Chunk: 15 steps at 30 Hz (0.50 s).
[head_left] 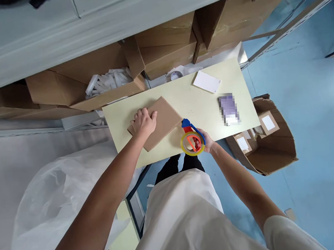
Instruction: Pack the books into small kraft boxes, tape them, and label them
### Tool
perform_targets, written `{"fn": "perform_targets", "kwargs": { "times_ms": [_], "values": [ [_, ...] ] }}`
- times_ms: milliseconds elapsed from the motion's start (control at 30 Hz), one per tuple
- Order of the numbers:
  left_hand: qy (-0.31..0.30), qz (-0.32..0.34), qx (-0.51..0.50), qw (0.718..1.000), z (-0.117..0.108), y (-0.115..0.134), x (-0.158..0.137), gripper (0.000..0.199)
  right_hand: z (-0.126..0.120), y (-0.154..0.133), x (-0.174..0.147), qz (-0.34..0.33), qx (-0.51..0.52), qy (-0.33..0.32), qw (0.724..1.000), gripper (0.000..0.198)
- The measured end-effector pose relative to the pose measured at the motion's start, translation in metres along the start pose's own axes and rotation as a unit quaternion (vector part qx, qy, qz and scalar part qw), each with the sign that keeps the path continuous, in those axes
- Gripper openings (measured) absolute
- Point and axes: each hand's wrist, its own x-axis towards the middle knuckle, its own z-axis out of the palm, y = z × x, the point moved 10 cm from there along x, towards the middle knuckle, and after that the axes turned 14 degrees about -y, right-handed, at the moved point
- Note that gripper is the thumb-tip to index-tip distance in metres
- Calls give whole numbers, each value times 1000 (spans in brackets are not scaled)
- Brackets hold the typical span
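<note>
A flat brown cardboard box lies at an angle on the pale yellow table. My left hand grips its left part from above, with the fingers bent over the top and the thumb towards the middle; part of the grip is hidden under the palm. At the table's front edge my right hand is closed around a tape dispenser with a blue and red body and a roll of yellowish tape. The dispenser's blue head is beside the box's right corner.
A white card-like item and a blurred purple item lie on the table's right side. Behind are open cartons and a tape roll. A carton with small boxes stands right; plastic wrap bulges at left.
</note>
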Motion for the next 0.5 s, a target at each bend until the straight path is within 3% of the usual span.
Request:
{"fn": "perform_targets", "kwargs": {
  "times_ms": [133,233,367,500],
  "values": [
    [-80,-11,-77,994,20,-20,-17,88,28,-71,38,11,-65,-40,997,38],
    [-60,45,-11,997,10,-12,-23,98,46,-107,71,68,-136,-56,987,34],
    [-40,169,119,978,-10,21,-10,115,60,-123,93,108,-189,-64,974,32],
    [-66,180,131,973,-14,25,6,119,64,-123,90,86,-178,-69,978,34]
  ]
}}
